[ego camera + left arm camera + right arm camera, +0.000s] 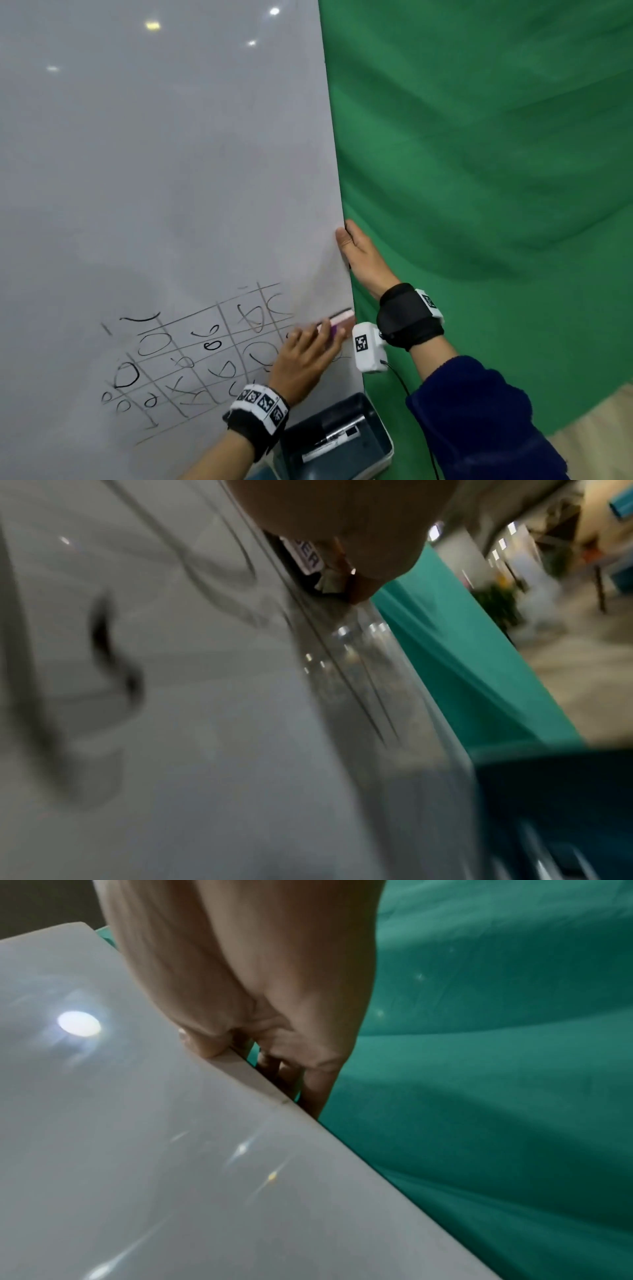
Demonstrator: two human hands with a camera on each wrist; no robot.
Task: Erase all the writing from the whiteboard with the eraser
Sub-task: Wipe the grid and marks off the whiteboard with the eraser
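Head view: my left hand [303, 365] fingers pinch the eraser [337, 323] against the whiteboard [171, 171], writing [191, 363] lying leftward; right hand [363, 255] fingers clamp its edge.

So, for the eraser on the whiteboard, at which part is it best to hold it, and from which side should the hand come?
Best by its two long sides, coming from its back, the face away from the whiteboard. The eraser is a flat block lying with one broad face on the board, so only the back and edges are free. The left hand holds it about this way, while the right hand grips the board's edge.
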